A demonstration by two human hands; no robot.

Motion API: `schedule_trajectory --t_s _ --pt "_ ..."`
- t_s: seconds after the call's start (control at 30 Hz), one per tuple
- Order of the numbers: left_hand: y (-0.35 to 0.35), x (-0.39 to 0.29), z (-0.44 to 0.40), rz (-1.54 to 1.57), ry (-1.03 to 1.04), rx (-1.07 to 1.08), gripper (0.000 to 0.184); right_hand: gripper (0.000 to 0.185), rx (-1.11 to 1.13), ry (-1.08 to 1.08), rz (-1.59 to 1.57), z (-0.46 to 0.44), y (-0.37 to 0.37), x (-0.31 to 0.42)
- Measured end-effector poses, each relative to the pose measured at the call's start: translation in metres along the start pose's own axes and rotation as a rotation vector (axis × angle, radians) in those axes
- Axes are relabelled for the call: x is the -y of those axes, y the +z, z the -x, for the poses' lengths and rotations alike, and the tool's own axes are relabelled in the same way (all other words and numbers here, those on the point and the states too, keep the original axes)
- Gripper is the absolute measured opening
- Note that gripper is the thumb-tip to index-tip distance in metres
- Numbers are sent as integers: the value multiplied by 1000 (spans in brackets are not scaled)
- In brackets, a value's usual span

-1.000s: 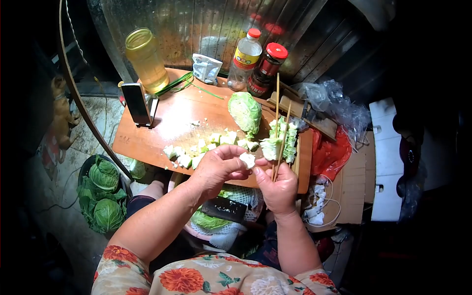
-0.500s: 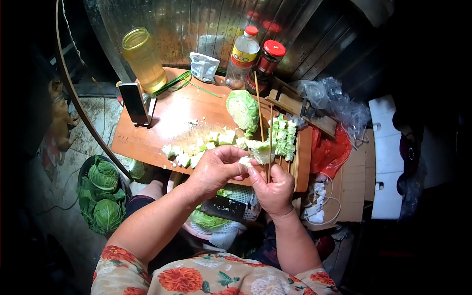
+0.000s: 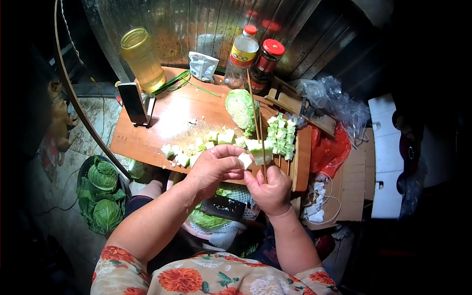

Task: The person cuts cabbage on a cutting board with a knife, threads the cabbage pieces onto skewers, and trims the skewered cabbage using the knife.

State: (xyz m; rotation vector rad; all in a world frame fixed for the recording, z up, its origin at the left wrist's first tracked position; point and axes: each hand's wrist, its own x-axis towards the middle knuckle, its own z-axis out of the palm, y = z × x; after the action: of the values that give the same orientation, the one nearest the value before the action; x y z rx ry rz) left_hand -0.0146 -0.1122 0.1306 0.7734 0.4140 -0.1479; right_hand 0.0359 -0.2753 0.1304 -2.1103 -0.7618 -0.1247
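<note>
"Cabbage piece [image 3: 244, 161] in your left hand [image 3: 216, 168], so what surrounded it?"

"Biggest was the wooden board [image 3: 169, 105], stretching beyond my fingertips on both sides, probably so that everything lay within reach. Farther out from my fingers sat the cabbage head [image 3: 241, 109], likely set back to leave working room."

"And off to the right?"

"Beyond my right hand [image 3: 270, 189] lay rows of cut cabbage [image 3: 281, 137], packed closely, I supposed for order. Two thin wooden sticks [image 3: 252, 96] rose from that hand, its fingers curled round their near ends, perhaps to leave the long ends unobstructed. Just past my fingertips was a larger slice [image 3: 260, 156]; whether a stick ran through it, I couldn't tell."

"Anything smaller?"

"Loose chunks [image 3: 182, 159], scattered just beyond my left fingers, presumably close for easy picking. Smallest was the single piece, between my hands: left thumb and forefinger pinched it by one side, apparently leaving the other exposed. I couldn't tell whether my right thumb touched it."
</note>
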Motion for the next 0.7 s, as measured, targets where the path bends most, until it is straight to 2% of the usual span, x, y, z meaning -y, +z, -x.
schedule_trajectory --t_s 0.07,0.4,0.47,0.7 --pt "1 1 1 30 6 -10 20 21 -2 -56 103 -2 -2 6" --pt "1 5 0 61 40 4 22 22 -19 -36 89 -3 -1 4" --pt "-3 4 -1 68 20 17 21 22 44 43 54 -3 -3 5" --pt "-3 2 0 89 -16 10 23 22 59 -18 47 -5 -6 4"
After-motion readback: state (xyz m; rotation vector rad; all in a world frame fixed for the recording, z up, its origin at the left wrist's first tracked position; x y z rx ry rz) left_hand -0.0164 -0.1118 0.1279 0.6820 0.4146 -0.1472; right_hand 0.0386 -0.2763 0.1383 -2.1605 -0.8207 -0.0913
